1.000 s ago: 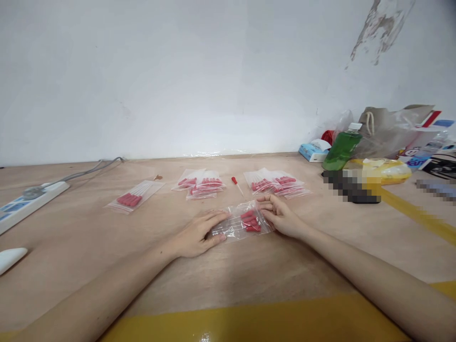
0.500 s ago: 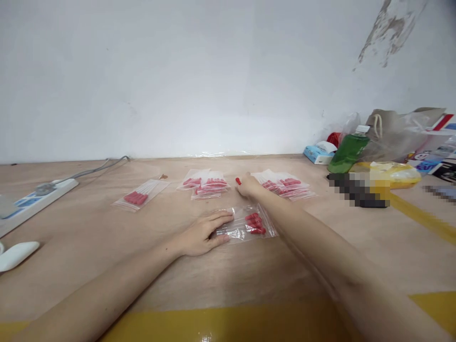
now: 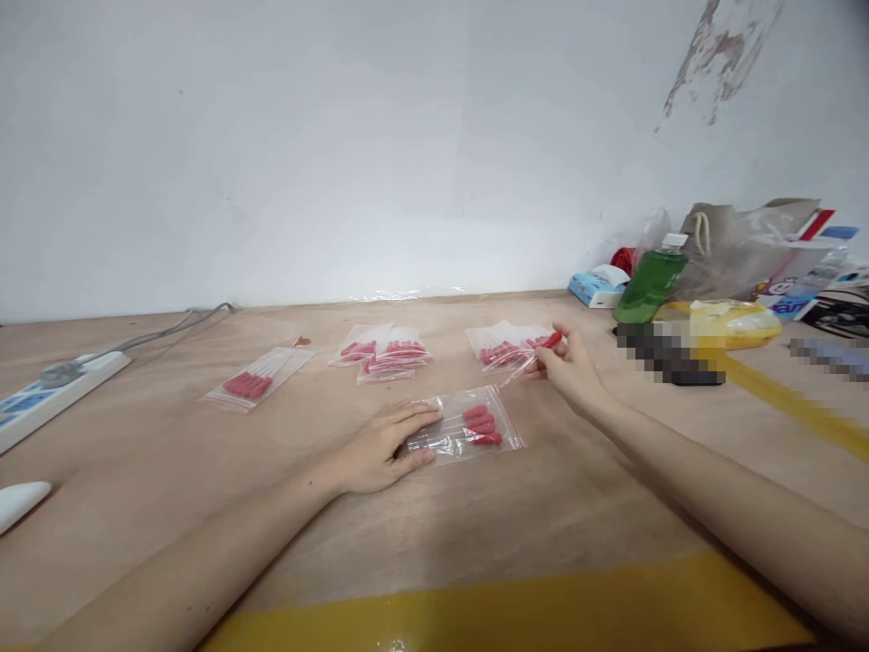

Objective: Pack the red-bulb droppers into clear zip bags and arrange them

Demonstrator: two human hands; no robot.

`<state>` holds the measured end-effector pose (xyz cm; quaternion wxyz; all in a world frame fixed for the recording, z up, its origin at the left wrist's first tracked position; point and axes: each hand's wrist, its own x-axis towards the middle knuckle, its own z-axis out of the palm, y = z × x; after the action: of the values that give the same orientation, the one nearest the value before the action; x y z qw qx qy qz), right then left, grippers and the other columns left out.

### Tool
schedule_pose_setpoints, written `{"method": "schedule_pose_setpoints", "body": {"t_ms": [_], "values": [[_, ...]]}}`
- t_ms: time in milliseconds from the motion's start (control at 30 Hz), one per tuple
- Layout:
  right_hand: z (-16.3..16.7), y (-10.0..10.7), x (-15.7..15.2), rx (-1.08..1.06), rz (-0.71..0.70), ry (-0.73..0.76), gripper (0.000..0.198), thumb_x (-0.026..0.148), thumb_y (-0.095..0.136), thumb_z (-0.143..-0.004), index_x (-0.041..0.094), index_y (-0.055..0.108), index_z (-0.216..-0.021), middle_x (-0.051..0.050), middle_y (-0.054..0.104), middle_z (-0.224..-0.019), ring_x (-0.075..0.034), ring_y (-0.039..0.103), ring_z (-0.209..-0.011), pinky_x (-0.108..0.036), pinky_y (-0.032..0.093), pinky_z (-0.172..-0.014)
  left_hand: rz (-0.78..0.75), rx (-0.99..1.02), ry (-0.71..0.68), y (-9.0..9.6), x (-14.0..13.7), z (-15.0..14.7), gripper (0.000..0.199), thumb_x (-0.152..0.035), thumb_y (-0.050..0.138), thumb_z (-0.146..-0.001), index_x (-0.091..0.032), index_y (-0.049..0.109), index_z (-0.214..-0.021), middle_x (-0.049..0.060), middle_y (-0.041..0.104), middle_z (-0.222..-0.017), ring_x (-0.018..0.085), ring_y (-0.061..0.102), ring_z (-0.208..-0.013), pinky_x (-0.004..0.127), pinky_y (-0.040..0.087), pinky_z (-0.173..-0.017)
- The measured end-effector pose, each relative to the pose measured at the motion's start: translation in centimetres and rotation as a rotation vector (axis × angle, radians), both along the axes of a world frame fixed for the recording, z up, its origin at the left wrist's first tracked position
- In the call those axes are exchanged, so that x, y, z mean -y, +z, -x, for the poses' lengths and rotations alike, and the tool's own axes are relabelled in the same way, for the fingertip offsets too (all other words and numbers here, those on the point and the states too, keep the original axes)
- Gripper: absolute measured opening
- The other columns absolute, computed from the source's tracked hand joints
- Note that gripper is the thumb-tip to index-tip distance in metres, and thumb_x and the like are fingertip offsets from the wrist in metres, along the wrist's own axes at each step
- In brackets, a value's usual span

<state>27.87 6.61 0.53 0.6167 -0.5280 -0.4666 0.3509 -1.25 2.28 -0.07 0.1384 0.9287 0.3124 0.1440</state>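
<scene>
My left hand (image 3: 390, 444) lies on the table with fingers and thumb apart, pressing the left end of a clear zip bag (image 3: 508, 435). Several thin-shafted tools with red handles (image 3: 481, 422) lie inside that bag, handles towards its right end. Between the fingertips of my right hand (image 3: 567, 362) is one red-handled tool (image 3: 549, 342), its thin shaft slanting down to the left. That hand is just beyond the bag, over the right edge of a pile of filled zip bags (image 3: 499, 349) and partly in front of it.
Another group of filled bags (image 3: 390, 353) lies at centre back, and a single filled bag (image 3: 258, 378) left of it. A power strip (image 3: 74, 389) is far left. On the right stand a tissue box (image 3: 596, 290), a green bottle (image 3: 650, 282) and a yellow pack (image 3: 737, 324).
My right hand has moved right, from between the two bag piles to the right pile, still holding the red-handled tool. The left hand stays on the bag. The view has shifted slightly.
</scene>
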Motion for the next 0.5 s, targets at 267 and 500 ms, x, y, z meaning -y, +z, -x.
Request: {"method": "schedule_pose_setpoints", "body": {"t_ms": [267, 500], "values": [[1.3, -2.6, 1.6, -0.232, 0.050, 0.063, 0.037, 0.020, 0.059, -0.067, 0.027, 0.035, -0.095, 0.008, 0.051, -0.065, -0.012, 0.060, -0.055, -0.030, 0.055, -0.058, 0.021, -0.001, 0.022, 0.1, 0.1, 0.0, 0.053, -0.041, 0.044, -0.089, -0.024, 0.027, -0.136, 0.007, 0.036, -0.139, 0.022, 0.035, -0.126, 0.041, 0.031, -0.103], [2.2, -2.9, 2.7, -0.302, 0.108, 0.333, 0.028, 0.033, 0.058, -0.073, 0.024, 0.037, -0.090, 0.005, 0.057, -0.076, -0.011, 0.062, -0.057, -0.028, 0.052, -0.052, 0.047, 0.014, 0.040, 0.2, 0.4, -0.1, 0.060, -0.040, 0.043, -0.089, -0.025, 0.014, -0.139, 0.007, 0.030, -0.142, 0.023, 0.034, -0.126, 0.041, 0.030, -0.104]]}}
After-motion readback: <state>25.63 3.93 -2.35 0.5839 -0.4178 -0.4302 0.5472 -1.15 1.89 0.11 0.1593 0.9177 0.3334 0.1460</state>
